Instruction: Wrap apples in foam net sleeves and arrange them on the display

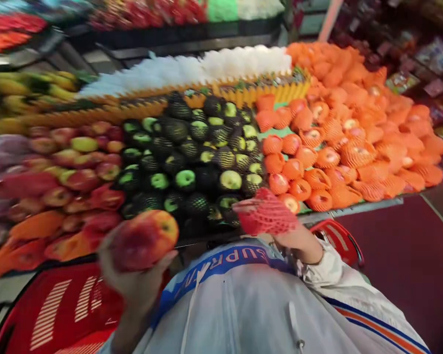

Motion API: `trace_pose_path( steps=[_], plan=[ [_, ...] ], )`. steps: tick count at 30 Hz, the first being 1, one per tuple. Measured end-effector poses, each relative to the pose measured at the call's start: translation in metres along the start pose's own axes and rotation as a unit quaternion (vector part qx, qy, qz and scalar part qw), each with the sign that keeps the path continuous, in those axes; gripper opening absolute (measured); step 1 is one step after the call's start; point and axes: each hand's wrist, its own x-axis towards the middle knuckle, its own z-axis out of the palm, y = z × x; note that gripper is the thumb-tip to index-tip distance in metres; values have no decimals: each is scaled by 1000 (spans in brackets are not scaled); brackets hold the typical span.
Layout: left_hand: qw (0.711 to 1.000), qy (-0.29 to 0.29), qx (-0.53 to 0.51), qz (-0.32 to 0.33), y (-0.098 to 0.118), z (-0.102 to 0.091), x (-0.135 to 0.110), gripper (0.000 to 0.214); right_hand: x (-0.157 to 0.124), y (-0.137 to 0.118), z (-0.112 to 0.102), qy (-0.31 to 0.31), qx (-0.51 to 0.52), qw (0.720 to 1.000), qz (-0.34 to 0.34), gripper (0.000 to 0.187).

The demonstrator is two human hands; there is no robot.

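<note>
A red and yellow apple (pixel 144 240) rests in my left hand (pixel 135 287), its fingers wrapped round it from below and the left side. It is held up in front of the fruit display. My right hand (pixel 298 242) grips a pink foam net sleeve (pixel 268 215), which covers most of the fingers. Whether anything is inside the net cannot be made out. Loose red and yellow apples (pixel 83 179) lie behind my left hand, some with red or orange nets. Green apples (pixel 185 180) in black nets fill the middle of the display.
Fruit in orange nets (pixel 335 147) is heaped at the right. Yellow fruit (pixel 13 88) and white-wrapped produce (pixel 170 71) line the back, behind a low yellow fence (pixel 291 91). A red shopping basket (pixel 55 309) is at the lower left, another red basket (pixel 341 241) on the right.
</note>
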Motion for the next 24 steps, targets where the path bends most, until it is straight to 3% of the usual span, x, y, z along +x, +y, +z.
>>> trace_pose_path(
  steps=[2,4,6,9,11,14,16,18,21,24],
  plan=[
    [1000,12,-18,21,-7,-12,-5,92,49,-4,41,-94,47,992,-64,48],
    [999,12,-39,8,-14,-23,-5,86,84,-6,81,-133,71,987,-61,41],
    [997,36,-68,-28,-22,-37,-3,84,108,-8,118,-137,82,985,-60,31],
    [985,62,-125,-97,-41,-59,2,81,126,-7,164,-81,82,991,-72,22],
    [975,52,-167,-135,-57,-71,5,79,132,-5,192,-38,68,995,-65,39],
    [963,5,-209,-169,-78,-78,9,75,137,1,228,-10,29,998,-57,85],
    [958,-57,-218,-179,-86,-78,13,74,142,4,243,16,0,997,-70,96],
    [953,-127,-215,-170,-89,-77,16,75,147,6,248,20,-27,995,-98,87],
    [940,-201,-233,-146,-86,-74,21,73,153,8,236,-34,-71,991,-107,75],
    [921,-236,-276,-141,-81,-66,26,91,157,14,218,-53,-125,984,-111,77]
  ],
)
